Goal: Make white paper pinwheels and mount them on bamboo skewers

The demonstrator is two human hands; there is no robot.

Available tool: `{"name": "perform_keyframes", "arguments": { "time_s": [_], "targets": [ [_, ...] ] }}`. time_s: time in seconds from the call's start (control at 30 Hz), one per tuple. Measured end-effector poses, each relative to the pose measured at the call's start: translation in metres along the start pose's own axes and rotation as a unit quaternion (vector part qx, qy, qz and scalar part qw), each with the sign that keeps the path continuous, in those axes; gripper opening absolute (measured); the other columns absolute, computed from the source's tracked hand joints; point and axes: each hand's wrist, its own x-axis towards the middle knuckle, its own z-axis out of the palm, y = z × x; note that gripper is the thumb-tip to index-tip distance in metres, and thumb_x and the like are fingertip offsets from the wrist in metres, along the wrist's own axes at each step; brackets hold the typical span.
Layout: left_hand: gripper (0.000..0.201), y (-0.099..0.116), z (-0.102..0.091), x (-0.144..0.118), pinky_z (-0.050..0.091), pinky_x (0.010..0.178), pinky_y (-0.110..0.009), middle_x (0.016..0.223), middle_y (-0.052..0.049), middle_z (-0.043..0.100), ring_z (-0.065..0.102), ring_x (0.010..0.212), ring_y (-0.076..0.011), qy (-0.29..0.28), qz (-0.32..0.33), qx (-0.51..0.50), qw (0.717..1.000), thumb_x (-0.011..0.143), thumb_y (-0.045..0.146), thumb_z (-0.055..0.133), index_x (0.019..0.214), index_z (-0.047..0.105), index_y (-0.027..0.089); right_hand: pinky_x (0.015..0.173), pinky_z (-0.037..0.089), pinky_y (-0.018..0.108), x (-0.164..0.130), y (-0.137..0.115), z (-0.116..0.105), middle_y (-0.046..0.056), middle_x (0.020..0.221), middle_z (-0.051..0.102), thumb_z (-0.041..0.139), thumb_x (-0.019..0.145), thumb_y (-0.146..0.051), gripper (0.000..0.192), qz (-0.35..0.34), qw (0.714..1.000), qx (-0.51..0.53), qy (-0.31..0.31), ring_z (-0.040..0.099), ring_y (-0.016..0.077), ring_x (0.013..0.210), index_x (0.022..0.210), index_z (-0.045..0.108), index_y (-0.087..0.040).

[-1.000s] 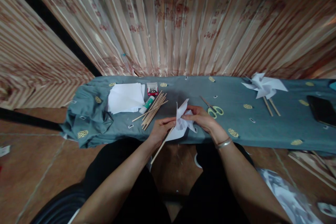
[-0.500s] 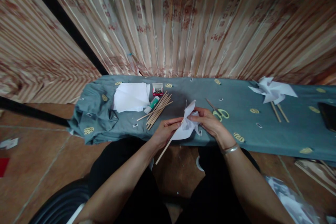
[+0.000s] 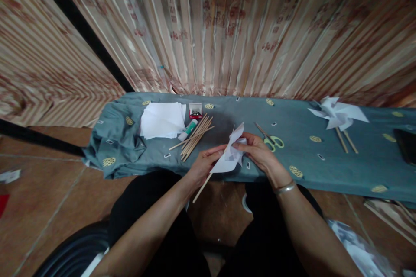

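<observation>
Between my hands, above the near edge of the cloth, is a white paper pinwheel [image 3: 227, 161] on a thin wooden stick [image 3: 202, 189]. The stick slants down to the left, its lower end free over my lap. My left hand [image 3: 205, 162] is closed on the pinwheel's left side, near the top of the stick. My right hand [image 3: 258, 149] has its fingers closed on the folded paper at the right. The fingers hide part of the pinwheel's middle. Just beyond my right hand lie scissors [image 3: 273, 141] with yellow-green handles.
Left on the blue-green cloth [image 3: 227, 110] are a stack of white paper [image 3: 162, 120], a small red box [image 3: 195, 111] of metal pins, a green-and-white glue stick [image 3: 187, 130] and several wooden sticks [image 3: 195, 140]. Pinwheels [image 3: 339, 114] lie at right, near a dark object [image 3: 405, 145].
The pinwheel's paper blades have turned slightly in my fingers. Both hands stay in almost the same place, and the things on the cloth have not moved.
</observation>
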Motion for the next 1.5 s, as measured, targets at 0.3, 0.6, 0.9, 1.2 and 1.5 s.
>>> {"name": "perform_keyframes", "arguments": {
  "time_s": [0.3, 0.6, 0.9, 1.2, 1.5],
  "targets": [
    [0.041, 0.008, -0.002, -0.02, 0.038, 0.061, -0.022, 0.086, -0.004, 0.069, 0.054, 0.067, -0.0119, -0.051, 0.109, 0.166, 0.979, 0.069, 0.04, 0.077, 0.105, 0.075, 0.021, 0.064, 0.052, 0.029, -0.026, -0.004, 0.006, 0.001, 0.077, 0.072, 0.085, 0.055, -0.044, 0.051, -0.062, 0.996, -0.051, 0.041, 0.064, 0.0165, 0.065, 0.097, 0.066, -0.022],
    [0.031, 0.018, -0.001, -0.034, 0.04, 0.067, -0.025, 0.081, -0.006, 0.065, 0.053, 0.072, -0.0158, -0.078, 0.181, 0.253, 0.947, 0.077, 0.04, 0.07, 0.102, 0.076, 0.023, 0.057, 0.055, 0.029, -0.049, -0.012, 0.013, 0.006, 0.084, 0.075, 0.083, 0.058, -0.049, 0.05, -0.062, 0.991, -0.084, 0.083, 0.068, 0.0204, 0.067, 0.099, 0.07, -0.023],
    [0.034, 0.013, 0.007, -0.037, 0.037, 0.059, -0.023, 0.083, -0.006, 0.063, 0.053, 0.071, -0.0145, -0.066, 0.104, 0.167, 0.978, 0.074, 0.042, 0.072, 0.101, 0.077, 0.022, 0.061, 0.058, 0.033, -0.05, -0.002, 0.004, 0.006, 0.084, 0.076, 0.083, 0.062, -0.041, 0.04, -0.064, 0.987, -0.102, 0.107, 0.07, 0.0231, 0.07, 0.096, 0.072, -0.024],
    [0.034, 0.013, 0.009, -0.04, 0.04, 0.06, -0.023, 0.087, -0.007, 0.066, 0.056, 0.07, -0.0143, -0.059, 0.067, 0.108, 0.99, 0.07, 0.038, 0.076, 0.098, 0.078, 0.02, 0.06, 0.056, 0.03, -0.049, -0.003, 0.005, 0.004, 0.079, 0.075, 0.084, 0.058, -0.034, 0.041, -0.033, 0.992, -0.042, 0.113, 0.07, 0.0217, 0.069, 0.093, 0.069, -0.023],
    [0.028, 0.014, 0.006, -0.038, 0.042, 0.07, -0.024, 0.09, -0.006, 0.068, 0.057, 0.077, -0.0156, -0.07, 0.124, 0.159, 0.977, 0.076, 0.035, 0.072, 0.1, 0.077, 0.022, 0.061, 0.056, 0.029, -0.049, -0.002, 0.005, 0.007, 0.089, 0.076, 0.086, 0.056, -0.037, 0.031, -0.059, 0.99, -0.071, 0.105, 0.07, 0.021, 0.071, 0.077, 0.069, -0.022]
  ]
}}
